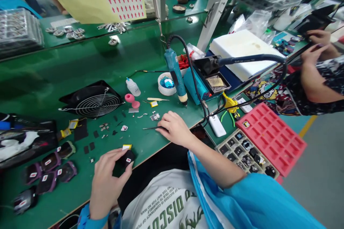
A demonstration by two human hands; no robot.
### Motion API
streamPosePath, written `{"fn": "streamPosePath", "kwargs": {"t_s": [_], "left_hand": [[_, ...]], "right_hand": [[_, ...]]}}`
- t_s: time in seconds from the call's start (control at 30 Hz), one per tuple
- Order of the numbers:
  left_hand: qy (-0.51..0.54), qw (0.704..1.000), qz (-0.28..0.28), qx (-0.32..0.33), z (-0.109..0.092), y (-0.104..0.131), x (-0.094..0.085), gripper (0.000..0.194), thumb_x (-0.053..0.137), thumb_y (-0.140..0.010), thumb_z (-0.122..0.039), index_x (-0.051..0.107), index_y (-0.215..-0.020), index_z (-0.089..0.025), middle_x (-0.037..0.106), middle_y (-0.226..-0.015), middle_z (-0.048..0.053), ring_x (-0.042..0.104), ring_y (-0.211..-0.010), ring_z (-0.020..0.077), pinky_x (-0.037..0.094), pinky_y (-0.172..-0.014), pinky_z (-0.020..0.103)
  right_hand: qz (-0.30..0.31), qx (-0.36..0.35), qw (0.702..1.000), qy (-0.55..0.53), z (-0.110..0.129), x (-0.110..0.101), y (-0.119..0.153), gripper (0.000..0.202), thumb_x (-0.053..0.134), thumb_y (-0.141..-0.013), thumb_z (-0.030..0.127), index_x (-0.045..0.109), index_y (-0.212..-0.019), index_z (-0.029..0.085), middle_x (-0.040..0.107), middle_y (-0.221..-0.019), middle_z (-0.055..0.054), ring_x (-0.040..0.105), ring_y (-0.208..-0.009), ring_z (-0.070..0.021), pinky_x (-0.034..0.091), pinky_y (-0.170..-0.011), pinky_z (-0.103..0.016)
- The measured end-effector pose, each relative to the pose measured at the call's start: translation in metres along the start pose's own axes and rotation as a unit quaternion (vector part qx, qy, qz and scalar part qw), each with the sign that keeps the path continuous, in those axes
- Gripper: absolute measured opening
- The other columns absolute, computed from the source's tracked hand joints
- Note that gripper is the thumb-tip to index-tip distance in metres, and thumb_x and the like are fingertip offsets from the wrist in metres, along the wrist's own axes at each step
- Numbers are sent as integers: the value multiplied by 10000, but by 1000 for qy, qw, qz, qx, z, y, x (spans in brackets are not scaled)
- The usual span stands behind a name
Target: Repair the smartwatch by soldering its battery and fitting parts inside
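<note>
My left hand is closed round a small black housing with a red-and-white sticker, at the front edge of the green bench. A small yellow-and-white battery shows at the housing's far side. Further right, my right hand pinches a pair of thin dark tweezers, whose tip points left over the bench. Beyond that tip lies a small metal part. Several tiny parts are scattered between the hands, among them a white piece with red.
An electric screwdriver hangs above the bench on the right. Behind stand a fan with a wire guard, a squeeze bottle and a white bowl. Purple-framed pieces lie left; parts trays sit right, near another person's arm.
</note>
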State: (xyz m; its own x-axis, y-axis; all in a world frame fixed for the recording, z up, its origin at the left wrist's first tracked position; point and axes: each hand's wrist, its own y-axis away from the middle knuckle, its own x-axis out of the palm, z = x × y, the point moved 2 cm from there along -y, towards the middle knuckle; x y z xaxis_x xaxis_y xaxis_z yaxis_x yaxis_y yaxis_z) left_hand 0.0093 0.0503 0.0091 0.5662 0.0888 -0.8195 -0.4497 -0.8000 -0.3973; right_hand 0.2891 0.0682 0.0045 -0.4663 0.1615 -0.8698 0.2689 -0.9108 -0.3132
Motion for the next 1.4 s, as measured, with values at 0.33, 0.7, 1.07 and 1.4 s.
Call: {"fn": "streamPosePath", "kwargs": {"t_s": [0.33,0.7,1.07,1.4], "left_hand": [[6,999,24,-40,-6,3,-2,249,650,-940,-269,650,-1188,-279,731,-1085,23,705,-1010,259,563,-891,424],[64,987,71,-130,-14,13,-4,319,671,-897,-193,652,-1207,-263,735,-1101,50,674,-1092,259,512,-952,441],[63,993,42,-92,-14,12,-4,333,660,-888,-149,633,-1204,-250,724,-1086,49,669,-1063,246,504,-916,412],[66,992,45,-94,-13,13,-4,370,685,-861,-128,637,-1209,-245,725,-1102,46,669,-1063,244,509,-923,413]], "right_hand": [[-18,2,1000,-17,2,0,5,231,599,-1050,349,742,-924,220,668,-894,-61,555,-864,-223,452,-783,-366],[-68,-14,996,-60,0,7,13,312,565,-1056,428,754,-901,235,651,-795,-61,562,-771,-226,464,-703,-373],[-72,-34,996,-47,1,6,11,313,558,-1064,427,731,-892,231,668,-791,-63,574,-758,-224,471,-699,-376],[-75,-49,996,-25,2,3,10,289,567,-1064,392,723,-906,208,662,-795,-47,569,-756,-212,465,-687,-352]]}}
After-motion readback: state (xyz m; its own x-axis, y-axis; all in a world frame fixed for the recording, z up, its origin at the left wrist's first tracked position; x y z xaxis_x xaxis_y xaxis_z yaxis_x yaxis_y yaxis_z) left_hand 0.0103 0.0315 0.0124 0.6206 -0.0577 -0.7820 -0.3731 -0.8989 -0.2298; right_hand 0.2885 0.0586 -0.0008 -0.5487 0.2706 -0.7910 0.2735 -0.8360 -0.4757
